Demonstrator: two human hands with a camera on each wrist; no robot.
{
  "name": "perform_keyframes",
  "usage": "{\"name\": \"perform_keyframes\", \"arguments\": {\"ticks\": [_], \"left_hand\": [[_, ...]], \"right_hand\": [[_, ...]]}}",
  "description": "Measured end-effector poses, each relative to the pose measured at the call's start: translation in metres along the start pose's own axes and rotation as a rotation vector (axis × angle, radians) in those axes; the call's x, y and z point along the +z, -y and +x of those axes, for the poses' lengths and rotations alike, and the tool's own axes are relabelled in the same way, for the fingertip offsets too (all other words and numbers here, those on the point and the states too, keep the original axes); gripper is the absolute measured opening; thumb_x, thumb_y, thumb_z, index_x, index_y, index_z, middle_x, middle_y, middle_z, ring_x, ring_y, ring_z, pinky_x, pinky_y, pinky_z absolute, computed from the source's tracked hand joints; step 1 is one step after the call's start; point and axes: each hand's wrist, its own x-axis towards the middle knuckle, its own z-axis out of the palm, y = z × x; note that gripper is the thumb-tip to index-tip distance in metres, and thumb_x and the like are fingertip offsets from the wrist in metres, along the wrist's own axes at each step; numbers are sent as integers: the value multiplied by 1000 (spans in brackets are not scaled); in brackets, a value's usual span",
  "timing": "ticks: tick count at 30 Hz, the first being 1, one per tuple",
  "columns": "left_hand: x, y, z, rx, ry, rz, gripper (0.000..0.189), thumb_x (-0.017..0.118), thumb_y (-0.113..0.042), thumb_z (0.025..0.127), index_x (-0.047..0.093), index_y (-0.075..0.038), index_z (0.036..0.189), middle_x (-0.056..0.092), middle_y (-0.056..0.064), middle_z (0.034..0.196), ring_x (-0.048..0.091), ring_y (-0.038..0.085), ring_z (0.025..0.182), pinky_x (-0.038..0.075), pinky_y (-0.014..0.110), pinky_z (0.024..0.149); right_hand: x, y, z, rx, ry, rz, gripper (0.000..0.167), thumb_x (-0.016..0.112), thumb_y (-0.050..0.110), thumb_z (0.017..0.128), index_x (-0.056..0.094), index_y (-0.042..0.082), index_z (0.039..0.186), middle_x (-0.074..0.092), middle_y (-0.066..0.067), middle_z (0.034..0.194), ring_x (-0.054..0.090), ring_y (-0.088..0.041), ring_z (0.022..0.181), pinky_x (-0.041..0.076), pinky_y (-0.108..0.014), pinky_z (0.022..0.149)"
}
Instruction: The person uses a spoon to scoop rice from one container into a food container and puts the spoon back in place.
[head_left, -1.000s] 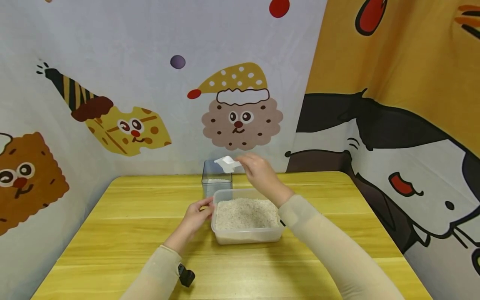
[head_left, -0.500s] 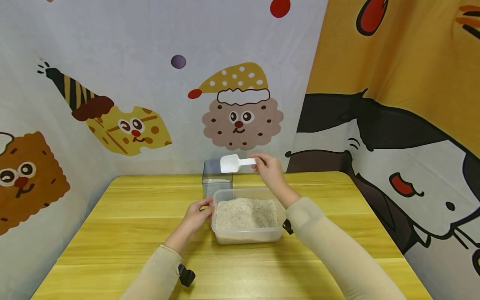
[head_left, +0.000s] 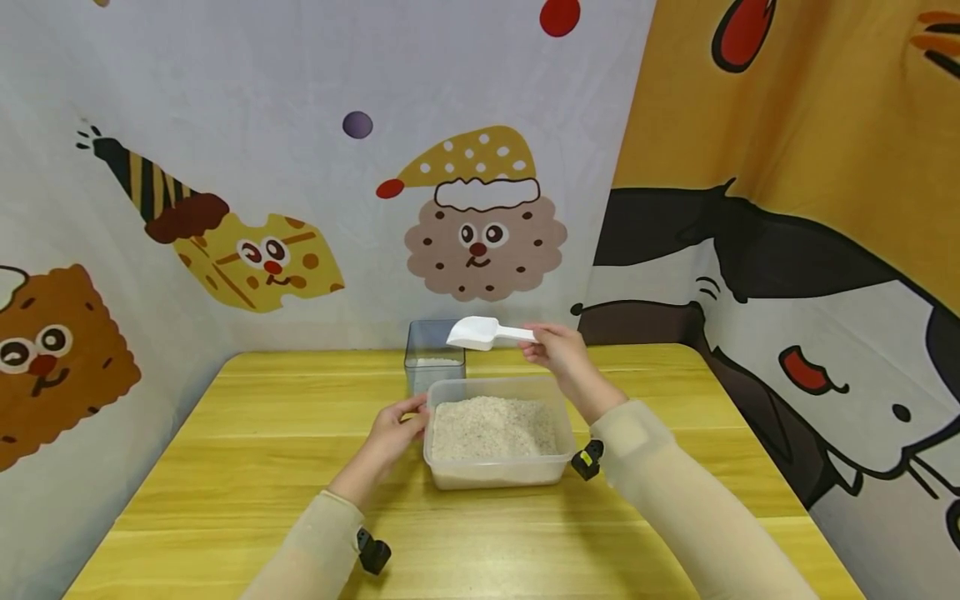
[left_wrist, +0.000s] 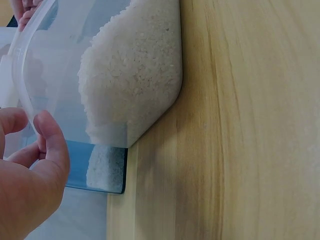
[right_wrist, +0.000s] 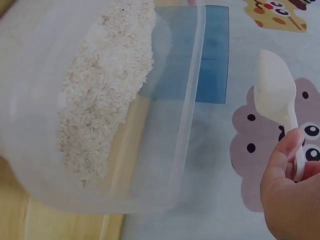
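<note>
Currently, in the head view, pinches the handle of a white plastic scoop (head_left: 474,333) in the right hand (head_left: 564,357), raised beyond the clear plastic tub (head_left: 501,475) and near the top of a blue-tinted canister (head_left: 435,381). Holds the tub's far left corner with the left hand (head_left: 392,429). Shows rice (head_left: 491,425) heaped in the tub, set on the wooden bench (head_left: 285,467), and white grains low in the canister.

In the left wrist view, shows the left hand's grip pinching the tub's rim between thumb and fingers, just beside the canister.

In the right wrist view, shows the right hand's grip closed round the scoop's handle, apart from the tub, before a cartoon-printed backdrop (right_wrist: 247,170). Cannot tell the scoop's contents.
</note>
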Motion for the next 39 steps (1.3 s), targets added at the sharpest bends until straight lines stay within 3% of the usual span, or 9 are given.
{"name": "perform_keyframes", "arguments": {"ticks": [10, 25, 39], "left_hand": [[0, 2, 0, 11, -5, -17, 41, 55, -5, 94, 50, 3, 134, 52, 12, 111, 55, 10, 90, 51, 22, 76], [2, 4, 2, 7, -14, -26, 41, 55, -4, 93, 52, 2, 133, 52, 15, 116, 55, 10, 91, 51, 22, 77], [1, 0, -1, 14, 7, -2, 42, 54, -8, 95, 48, 0, 137, 49, 18, 124, 55, 14, 100, 51, 25, 83]], "right_hand": [[-14, -6, -9, -14, 10, 12, 34, 43, 11, 101, 53, -10, 126, 64, 2, 70, 59, -6, 62, 51, -16, 60], [-53, -24, -28, -26, 67, 18, 38, 41, 12, 102, 44, -12, 130, 65, 4, 72, 59, -5, 65, 51, -15, 63], [-71, -44, -38, -21, 32, -28, 37, 43, 13, 101, 47, -13, 128, 65, 3, 75, 60, -6, 68, 53, -18, 65]]}}
